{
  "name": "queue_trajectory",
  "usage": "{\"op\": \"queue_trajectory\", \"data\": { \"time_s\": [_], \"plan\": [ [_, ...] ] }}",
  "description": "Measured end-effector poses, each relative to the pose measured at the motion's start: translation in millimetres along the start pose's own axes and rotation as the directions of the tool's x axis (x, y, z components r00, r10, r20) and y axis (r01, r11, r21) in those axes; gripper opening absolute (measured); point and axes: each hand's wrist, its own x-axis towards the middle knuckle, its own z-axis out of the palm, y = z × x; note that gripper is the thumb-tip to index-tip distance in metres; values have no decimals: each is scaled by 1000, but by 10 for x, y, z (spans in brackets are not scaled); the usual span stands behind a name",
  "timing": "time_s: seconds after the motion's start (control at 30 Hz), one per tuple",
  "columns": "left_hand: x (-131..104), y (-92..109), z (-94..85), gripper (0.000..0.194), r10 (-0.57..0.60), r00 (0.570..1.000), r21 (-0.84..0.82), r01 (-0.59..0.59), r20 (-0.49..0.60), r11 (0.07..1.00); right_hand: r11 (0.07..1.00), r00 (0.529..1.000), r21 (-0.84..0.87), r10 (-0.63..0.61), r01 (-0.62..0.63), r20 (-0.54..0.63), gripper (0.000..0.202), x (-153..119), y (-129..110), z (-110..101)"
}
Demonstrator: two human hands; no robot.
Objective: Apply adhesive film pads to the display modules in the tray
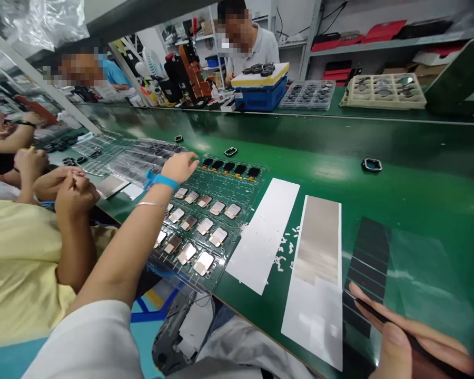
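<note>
Right hand (pixel 398 352) grips dark tweezers (pixel 369 307), best kept light near black strips (pixel 370 243) just beyond; left hand (pixel 179 168), can't tell if gripping, should avoid pressing black-faced parts (pixel 229 167) beside it.

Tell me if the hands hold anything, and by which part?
Right hand: a thin black tool, by its shaft near the tip. Left hand: can't tell if it holds anything.

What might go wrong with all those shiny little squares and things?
The left hand reaches over the clear tray, so a wrist might bump the shiny squares out of place. The loose white scraps between the white sheets might stick to something. And the right hand's thin black tool might scratch the dark strips.
</note>
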Motion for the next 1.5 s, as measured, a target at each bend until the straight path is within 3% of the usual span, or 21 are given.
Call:
{"op": "queue_trajectory", "data": {
  "time_s": [0.07,0.17,0.3,0.47,0.63,0.7,0.77,0.8,0.87,0.93,1.03,1.13,1.2,1.3,1.4,1.5],
  "plan": [
    [221,126,90,34,-27,1000,-43,27,-2,999,998,995,-8,-62,61,-84,22,-29,-98,46],
    [413,238,213,35,-92,996,-89,92,4,992,998,990,18,-50,53,-134,30,-34,-230,137],
    [466,277,274,35,-137,990,-125,138,16,982,999,988,47,-13,20,-156,31,-29,-322,234],
    [424,361,179,37,-150,988,-160,146,-17,976,999,992,-8,-41,40,-121,30,-14,-344,225],
    [161,401,-111,61,-78,992,-302,45,-97,952,998,994,21,-50,52,-98,38,8,-365,186],
    [-104,424,-249,55,-27,994,-372,-14,-103,928,999,994,9,-35,36,-108,38,11,-365,190],
    [-485,504,-366,33,33,995,-459,-75,-98,885,999,991,10,-43,45,-126,35,18,-358,199],
    [-711,576,-411,25,83,993,-518,-117,-89,847,998,991,27,-57,61,-118,32,26,-354,200],
    [-1196,785,-466,16,196,975,-775,-205,-106,598,991,996,102,-80,84,-37,19,56,-360,184],
    [-1657,1051,-470,11,278,956,-902,-197,-90,383,984,984,150,-120,101,128,6,108,-400,149],
    [-2157,1436,-384,11,252,964,-995,-99,-87,33,984,874,62,-177,168,452,19,218,-524,120],
    [-2356,1701,-237,9,316,949,-968,90,13,-233,984,758,-23,-121,177,641,23,327,-618,182],
    [-2369,1803,-143,9,366,929,-933,178,54,-312,992,734,-34,-69,124,675,20,376,-606,247],
    [-2334,1870,-46,13,480,874,-895,276,82,-349,997,729,-38,-20,63,685,6,392,-516,304],
    [-2316,1882,5,15,575,811,-905,320,108,-280,995,720,-42,-35,89,693,4,358,-444,309],
    [-2323,1887,44,7,592,798,-942,276,113,-192,975,722,-43,-131,218,679,8,320,-432,304]
  ]
}}
